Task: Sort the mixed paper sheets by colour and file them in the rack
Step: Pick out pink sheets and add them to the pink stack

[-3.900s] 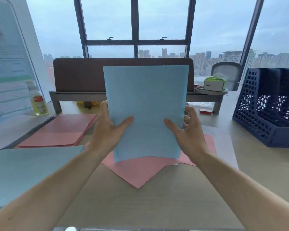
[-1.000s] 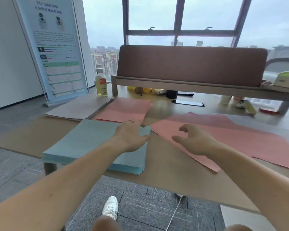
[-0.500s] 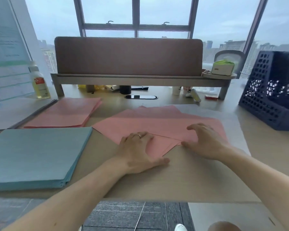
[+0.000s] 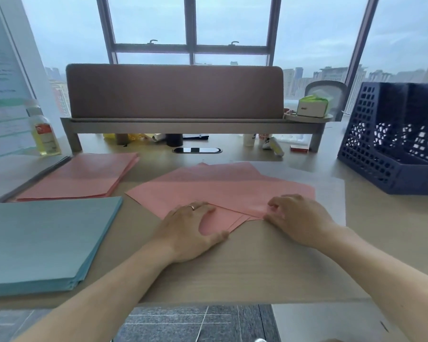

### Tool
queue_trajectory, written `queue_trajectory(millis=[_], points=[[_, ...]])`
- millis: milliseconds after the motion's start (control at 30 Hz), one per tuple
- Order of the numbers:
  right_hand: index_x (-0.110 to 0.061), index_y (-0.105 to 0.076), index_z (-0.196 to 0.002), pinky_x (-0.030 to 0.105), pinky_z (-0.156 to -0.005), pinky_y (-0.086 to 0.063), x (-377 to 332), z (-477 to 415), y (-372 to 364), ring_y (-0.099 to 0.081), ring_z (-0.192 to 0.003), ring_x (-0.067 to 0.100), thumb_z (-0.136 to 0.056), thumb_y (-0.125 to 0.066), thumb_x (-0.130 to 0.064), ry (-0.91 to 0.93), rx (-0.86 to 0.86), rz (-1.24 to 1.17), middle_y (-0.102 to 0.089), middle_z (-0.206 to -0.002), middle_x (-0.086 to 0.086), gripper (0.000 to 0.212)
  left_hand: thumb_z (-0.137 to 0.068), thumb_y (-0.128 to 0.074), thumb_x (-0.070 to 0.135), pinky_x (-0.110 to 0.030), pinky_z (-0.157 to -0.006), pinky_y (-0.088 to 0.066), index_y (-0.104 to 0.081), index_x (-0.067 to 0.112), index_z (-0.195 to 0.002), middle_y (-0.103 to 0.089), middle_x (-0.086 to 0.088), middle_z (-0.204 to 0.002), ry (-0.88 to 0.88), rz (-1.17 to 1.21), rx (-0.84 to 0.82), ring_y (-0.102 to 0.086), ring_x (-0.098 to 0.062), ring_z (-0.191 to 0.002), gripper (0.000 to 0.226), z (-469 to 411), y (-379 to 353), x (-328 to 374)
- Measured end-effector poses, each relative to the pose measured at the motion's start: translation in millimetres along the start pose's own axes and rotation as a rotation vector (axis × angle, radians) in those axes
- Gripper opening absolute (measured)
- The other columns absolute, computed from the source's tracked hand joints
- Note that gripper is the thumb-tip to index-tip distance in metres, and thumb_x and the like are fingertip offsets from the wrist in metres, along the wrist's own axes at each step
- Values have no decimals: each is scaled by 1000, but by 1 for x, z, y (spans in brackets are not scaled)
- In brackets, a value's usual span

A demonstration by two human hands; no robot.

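Note:
Loose pink sheets [image 4: 220,188] lie fanned out in the middle of the desk, over a pale grey sheet [image 4: 331,193]. My left hand [image 4: 193,228] rests on their near corner, fingers spread flat and thumb out to the right. My right hand [image 4: 299,218] touches the near right edge of the pink sheets with curled fingertips. A neat pink stack [image 4: 84,176] lies at the back left. A thick blue stack [image 4: 42,240] sits at the near left. The dark blue perforated rack [image 4: 386,154] stands at the far right.
A brown desk divider [image 4: 173,92] on a low shelf crosses the back, with small items under it. A bottle of yellow liquid [image 4: 43,134] stands back left beside a poster. A tissue box [image 4: 311,107] sits back right. The desk's near edge [image 4: 232,299] runs below my forearms.
The blue sheet I held upright 3.9 s ago is out of my hands and the blue stack lies at the left. Both hands moved from that stack to the loose pink sheets.

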State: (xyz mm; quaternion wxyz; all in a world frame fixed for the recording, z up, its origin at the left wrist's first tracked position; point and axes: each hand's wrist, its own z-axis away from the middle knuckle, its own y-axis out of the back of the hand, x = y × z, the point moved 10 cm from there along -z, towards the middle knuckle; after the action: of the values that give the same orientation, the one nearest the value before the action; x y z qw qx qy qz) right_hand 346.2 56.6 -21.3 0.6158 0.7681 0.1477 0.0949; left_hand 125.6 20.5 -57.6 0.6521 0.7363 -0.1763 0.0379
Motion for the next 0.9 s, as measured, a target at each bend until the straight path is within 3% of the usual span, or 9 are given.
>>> queue_trajectory(millis=[167,333,433,500,567,633,733,800,900], points=[[-21,-61,-92,37,-75,-53,-8,5,13,-65,-89,25,-101,-46,-42,62,104,46,-68,-95,-3,27,-67,-38,92,-38,-120,-27,-45,41,-145,-36,11,-154,38,21,50,-37,-14,-141,94,1,4,-3],[-20,-60,-91,35,-66,-46,-33,-6,59,-64,-81,29,-102,-44,-36,60,301,23,-68,-91,-1,25,-70,-51,85,-37,-113,-31,-42,37,-142,-40,10,-143,39,76,128,-42,-14,-130,88,8,15,0],[-18,-59,-89,35,-63,-40,-75,-17,73,-65,-84,32,-100,-45,-31,93,302,41,-69,-91,3,22,-71,-68,71,-39,-110,-37,-36,30,-140,-40,8,-140,113,290,283,-42,-15,-128,86,15,32,-12],[-18,-53,-83,34,-63,-35,-114,-19,69,-65,-85,32,-97,-47,-24,151,261,52,-68,-90,5,16,-74,-73,53,-42,-111,-38,-31,35,-142,-35,8,-143,182,419,371,-39,-17,-131,83,23,43,-23],[-20,-50,-81,32,-64,-32,-152,-16,62,-65,-87,31,-95,-48,-18,204,220,57,-67,-93,5,15,-79,-68,27,-46,-110,-38,-27,41,-145,-31,8,-145,227,470,390,-38,-21,-132,79,28,48,-29],[-17,-59,-88,31,-66,-31,-179,-15,49,-64,-91,31,-96,-49,-18,225,157,35,-68,-98,7,13,-85,-55,10,-41,-109,-39,-33,37,-147,-33,2,-149,249,457,404,-41,-23,-131,71,27,47,-36],[-14,-66,-96,32,-65,-43,-188,-20,31,-64,-88,31,-98,-50,-29,216,70,-154,-67,-100,8,22,-91,-39,9,-33,-110,-36,-58,23,-135,-50,-2,-146,300,452,447,-46,-21,-134,50,24,46,-49],[-17,-68,-96,36,-72,-53,-165,-29,29,-64,-87,28,-98,-48,-31,144,91,-293,-67,-101,4,24,-98,-37,8,-28,-114,-28,-60,13,-137,-50,-2,-149,368,493,441,-43,-19,-139,45,26,45,-55],[-20,-69,-101,36,-84,-52,-96,-47,22,-63,-98,25,-97,-49,-35,-71,89,-346,-68,-108,1,25,-102,-41,14,-24,-113,-25,-56,6,-140,-46,-4,-153,416,539,466,-40,-19,-140,42,27,47,-59]])
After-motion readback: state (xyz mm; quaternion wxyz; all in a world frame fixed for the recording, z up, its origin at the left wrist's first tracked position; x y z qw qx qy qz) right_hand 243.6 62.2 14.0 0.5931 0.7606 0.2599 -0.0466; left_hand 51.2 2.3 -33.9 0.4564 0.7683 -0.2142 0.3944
